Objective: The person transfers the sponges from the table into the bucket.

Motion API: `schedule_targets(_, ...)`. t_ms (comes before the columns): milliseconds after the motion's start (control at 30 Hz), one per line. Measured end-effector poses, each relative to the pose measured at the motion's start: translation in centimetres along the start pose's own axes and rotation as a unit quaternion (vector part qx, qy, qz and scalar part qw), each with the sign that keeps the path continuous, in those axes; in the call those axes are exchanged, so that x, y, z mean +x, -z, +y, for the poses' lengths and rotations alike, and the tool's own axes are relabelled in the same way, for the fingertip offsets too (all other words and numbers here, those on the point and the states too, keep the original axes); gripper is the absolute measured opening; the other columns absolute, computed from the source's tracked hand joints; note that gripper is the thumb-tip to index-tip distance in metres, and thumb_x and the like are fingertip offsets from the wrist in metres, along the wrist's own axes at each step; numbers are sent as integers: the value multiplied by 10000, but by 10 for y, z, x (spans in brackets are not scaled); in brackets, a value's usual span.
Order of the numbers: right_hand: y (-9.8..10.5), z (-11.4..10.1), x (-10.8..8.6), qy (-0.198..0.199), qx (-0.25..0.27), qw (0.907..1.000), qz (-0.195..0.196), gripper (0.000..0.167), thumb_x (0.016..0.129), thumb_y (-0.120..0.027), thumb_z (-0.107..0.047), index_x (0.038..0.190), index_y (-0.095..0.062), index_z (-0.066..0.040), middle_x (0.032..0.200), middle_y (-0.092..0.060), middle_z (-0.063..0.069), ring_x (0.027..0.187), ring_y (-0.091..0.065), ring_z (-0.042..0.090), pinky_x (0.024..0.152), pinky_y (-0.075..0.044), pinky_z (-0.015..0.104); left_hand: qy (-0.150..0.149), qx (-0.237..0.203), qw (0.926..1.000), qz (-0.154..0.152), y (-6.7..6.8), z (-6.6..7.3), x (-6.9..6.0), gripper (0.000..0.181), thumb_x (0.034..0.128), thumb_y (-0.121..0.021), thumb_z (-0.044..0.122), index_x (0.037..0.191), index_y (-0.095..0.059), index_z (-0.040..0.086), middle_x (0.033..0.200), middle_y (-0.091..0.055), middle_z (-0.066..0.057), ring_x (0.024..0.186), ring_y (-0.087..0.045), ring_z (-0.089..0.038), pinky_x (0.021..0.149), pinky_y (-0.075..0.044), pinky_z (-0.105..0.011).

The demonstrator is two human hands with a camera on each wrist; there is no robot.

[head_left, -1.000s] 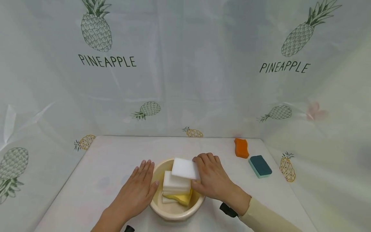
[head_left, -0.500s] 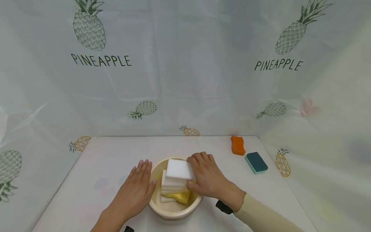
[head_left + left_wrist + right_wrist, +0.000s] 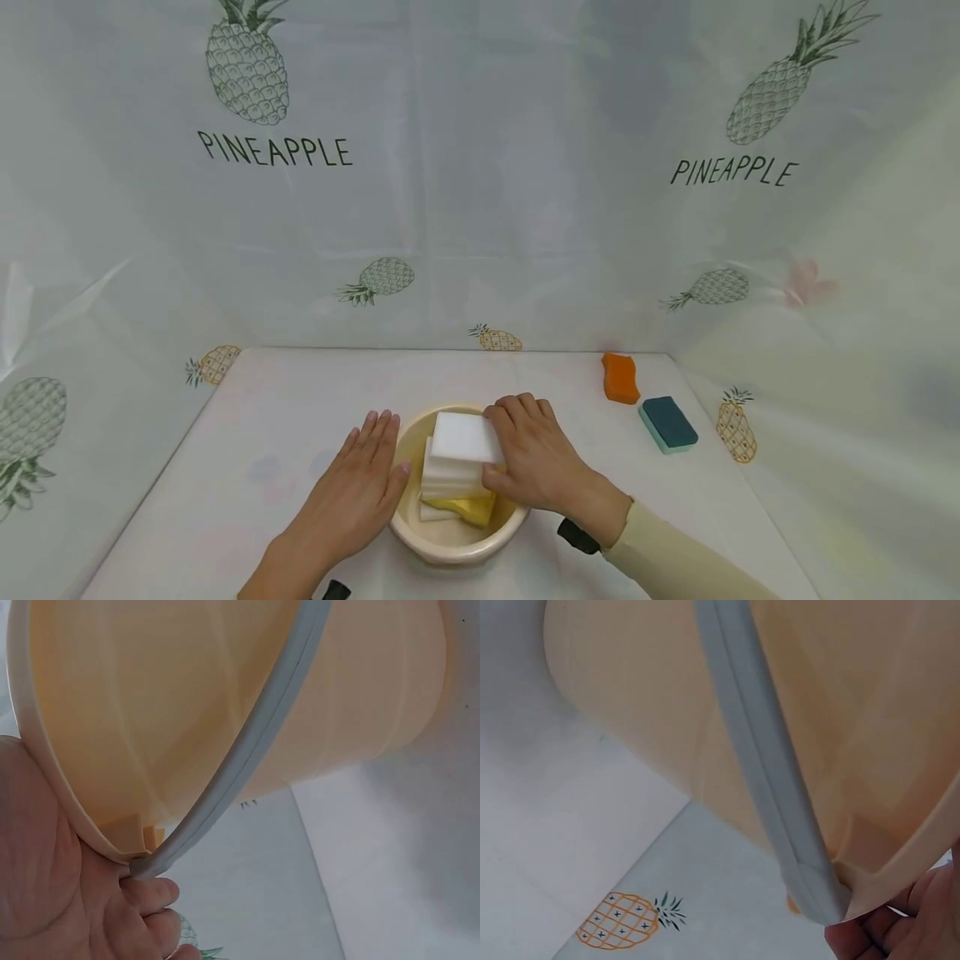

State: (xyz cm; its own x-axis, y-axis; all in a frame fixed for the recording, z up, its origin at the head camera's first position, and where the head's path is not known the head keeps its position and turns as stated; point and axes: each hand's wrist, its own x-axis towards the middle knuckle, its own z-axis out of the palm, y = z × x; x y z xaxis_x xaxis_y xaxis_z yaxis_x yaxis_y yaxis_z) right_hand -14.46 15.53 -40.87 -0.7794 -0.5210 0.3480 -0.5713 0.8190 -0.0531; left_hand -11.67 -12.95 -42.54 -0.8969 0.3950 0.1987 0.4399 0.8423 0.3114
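A cream bucket (image 3: 457, 553) with a grey handle (image 3: 247, 750) stands at the front middle of the table. Inside it, white sponges lie stacked over a yellow sponge (image 3: 474, 510). My right hand (image 3: 536, 458) reaches over the bucket's right rim and grips the right side of the top white sponge (image 3: 465, 437). In the right wrist view, curled fingers (image 3: 911, 922) show just beyond the rim, and what they hold is hidden there. With straight fingers, my left hand (image 3: 348, 492) lies against the bucket's left rim (image 3: 56, 780), close to the handle joint.
An orange sponge (image 3: 620, 379) lies at the table's back right. Nearer and further right is a dark teal sponge (image 3: 669, 423) with a lighter underside. A pineapple-print sheet (image 3: 495, 167) hangs behind and beside the white table (image 3: 300, 392).
My right hand has shifted slightly left with the top white sponge, which now sits lower and squarer on the stack. My left hand stays against the bucket. The camera view sways a little.
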Motion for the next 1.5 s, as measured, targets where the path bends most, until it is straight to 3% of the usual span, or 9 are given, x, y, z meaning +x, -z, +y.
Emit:
schedule_targets(233, 2, 0, 4, 136, 180, 9997, 42, 521, 848, -693, -389, 1289, -603, -127, 1248, -605, 11, 1129, -513, 205, 937, -420, 382, 8, 60, 10000, -28, 3, 1, 1, 682, 1134, -452, 394, 1620, -316, -65, 1686, -325, -241, 1603, -229, -388, 1282, -254, -600)
schedule_targets(500, 1, -1, 5, 137, 275, 9991, -284, 517, 871, -671, -399, 1304, -618, -122, 1282, -629, 21, 1147, -512, 213, 946, -418, 391, 14, 28, 10000, -22, 1, 1, 1, 687, 1135, -446, 405, 1621, -318, -63, 1689, -322, -237, 1604, -229, -382, 1286, -253, -592)
schedule_targets(867, 0, -3, 3, 208, 178, 9988, -410, 538, 874, -684, -423, 1318, -619, -125, 1283, -632, 13, 1156, -515, 207, 949, -421, 384, 14, -3, 10000, -44, 0, 1, 2, 682, 1139, -430, 409, 1622, -320, -59, 1691, -324, -234, 1607, -228, -380, 1289, -251, -588)
schedule_targets(1300, 14, -12, -16, 904, 271, 9932, -678, 539, 869, -721, -528, 1255, -647, -160, 1187, -617, -49, 1078, -490, 127, 907, -392, 320, 61, 18, 10000, -18, 1, 2, 1, 684, 1137, -433, 407, 1626, -312, -57, 1693, -316, -232, 1605, -236, -386, 1291, -242, -589)
schedule_targets(1500, 14, -11, -19, 914, 321, 9931, -667, 515, 885, -729, -508, 1247, -669, -147, 1182, -618, -51, 1069, -485, 125, 901, -388, 320, 67, -57, 9999, -60, 1, 1, 0, 683, 1137, -440, 397, 1625, -307, -62, 1695, -308, -236, 1608, -216, -384, 1291, -237, -594)
